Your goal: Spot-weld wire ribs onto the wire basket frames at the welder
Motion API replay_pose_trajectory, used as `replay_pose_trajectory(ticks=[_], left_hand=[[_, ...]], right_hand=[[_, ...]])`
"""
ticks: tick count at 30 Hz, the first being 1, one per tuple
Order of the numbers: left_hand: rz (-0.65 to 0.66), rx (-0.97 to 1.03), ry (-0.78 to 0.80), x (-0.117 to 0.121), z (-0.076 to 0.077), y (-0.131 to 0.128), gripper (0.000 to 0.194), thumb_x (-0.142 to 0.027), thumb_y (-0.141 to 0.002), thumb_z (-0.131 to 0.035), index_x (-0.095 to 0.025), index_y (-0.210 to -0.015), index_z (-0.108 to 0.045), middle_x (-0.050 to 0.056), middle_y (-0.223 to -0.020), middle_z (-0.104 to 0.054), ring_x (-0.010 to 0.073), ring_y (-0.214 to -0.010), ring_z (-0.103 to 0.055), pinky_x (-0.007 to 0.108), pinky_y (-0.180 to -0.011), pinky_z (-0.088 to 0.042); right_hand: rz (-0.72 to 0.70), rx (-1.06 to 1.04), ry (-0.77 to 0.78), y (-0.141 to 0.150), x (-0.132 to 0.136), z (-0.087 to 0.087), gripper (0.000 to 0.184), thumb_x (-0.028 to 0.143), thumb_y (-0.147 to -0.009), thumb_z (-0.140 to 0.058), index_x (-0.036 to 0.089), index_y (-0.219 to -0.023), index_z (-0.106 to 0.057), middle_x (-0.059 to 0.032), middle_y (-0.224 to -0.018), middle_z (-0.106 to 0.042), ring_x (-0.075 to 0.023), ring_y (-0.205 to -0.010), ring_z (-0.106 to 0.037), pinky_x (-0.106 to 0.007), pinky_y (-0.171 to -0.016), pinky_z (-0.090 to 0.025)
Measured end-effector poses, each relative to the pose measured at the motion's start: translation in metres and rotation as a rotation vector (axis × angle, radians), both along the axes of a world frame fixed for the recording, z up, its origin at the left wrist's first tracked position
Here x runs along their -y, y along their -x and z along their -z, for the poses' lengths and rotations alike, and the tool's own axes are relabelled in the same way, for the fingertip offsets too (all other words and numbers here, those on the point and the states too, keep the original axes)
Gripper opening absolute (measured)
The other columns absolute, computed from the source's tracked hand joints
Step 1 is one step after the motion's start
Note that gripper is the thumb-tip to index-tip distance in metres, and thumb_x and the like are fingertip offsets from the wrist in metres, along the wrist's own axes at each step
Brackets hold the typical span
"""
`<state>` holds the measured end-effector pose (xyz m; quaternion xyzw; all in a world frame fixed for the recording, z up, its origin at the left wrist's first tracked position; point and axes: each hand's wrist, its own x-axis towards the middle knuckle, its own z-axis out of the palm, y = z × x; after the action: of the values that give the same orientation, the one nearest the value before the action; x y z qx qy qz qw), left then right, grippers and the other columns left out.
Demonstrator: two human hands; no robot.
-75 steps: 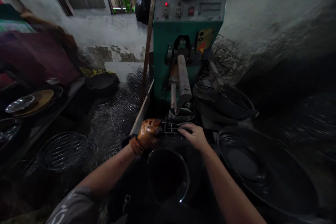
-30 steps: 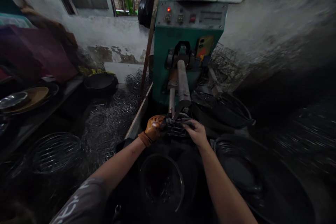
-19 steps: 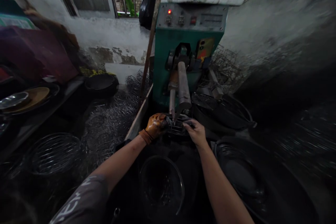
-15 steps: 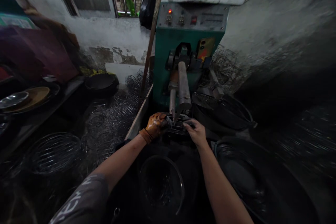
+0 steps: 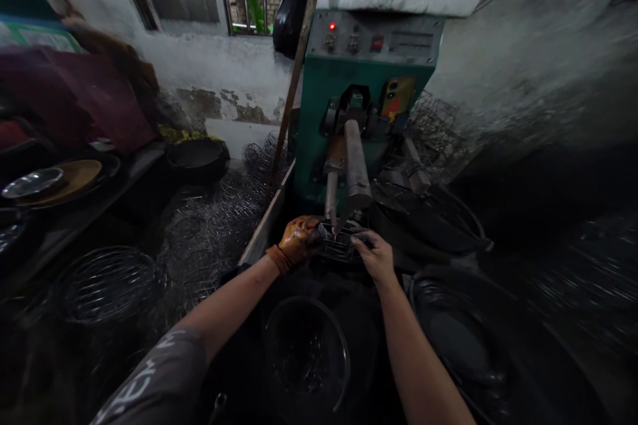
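Note:
My left hand (image 5: 298,242), in an orange-brown glove, is closed on the left side of a small wire rack (image 5: 339,250). The bare fingers of my right hand (image 5: 373,252) pinch the rack's right side. Both hands hold it just under the pointed electrode tips of a green spot welder (image 5: 323,93). A thick upper welder arm (image 5: 356,166) and a thinner rod (image 5: 331,196) reach down towards the rack's wires. In the dim light I cannot tell whether the tips touch them.
A round basin (image 5: 309,352) with small wire pieces stands before me. Tangled wire rings (image 5: 214,219) pile up on the left, beside a round wire grate (image 5: 107,282). Dark tubs (image 5: 463,339) stand on the right. A wooden pole (image 5: 294,93) leans by the welder, and a phone (image 5: 397,96) rests against it.
The whole view has shifted slightly, so the scene sits a little further right and lower. Both hands keep hold of the rack at almost the same spot under the tips.

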<state>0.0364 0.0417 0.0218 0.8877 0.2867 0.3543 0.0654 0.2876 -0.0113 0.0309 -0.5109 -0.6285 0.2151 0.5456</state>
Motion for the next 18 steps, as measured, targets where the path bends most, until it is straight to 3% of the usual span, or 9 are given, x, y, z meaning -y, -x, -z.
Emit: replay_pose_trajectory(ticks=[18], left_hand=[[-0.023, -0.067, -0.021, -0.0001, 0.0010, 0.0015, 0.033, -0.048, -0.087, -0.071, -0.018, -0.099, -0.077, 0.015, -0.121, -0.076, 0.0335, -0.113, -0.072, 0.047, -0.100, -0.058]], right_hand=[[-0.024, 0.005, -0.011, 0.0021, -0.0002, 0.0023, 0.023, 0.046, -0.088, -0.072, 0.025, -0.081, -0.075, -0.0103, -0.100, -0.083, -0.0288, -0.095, -0.079, -0.045, -0.089, -0.062]])
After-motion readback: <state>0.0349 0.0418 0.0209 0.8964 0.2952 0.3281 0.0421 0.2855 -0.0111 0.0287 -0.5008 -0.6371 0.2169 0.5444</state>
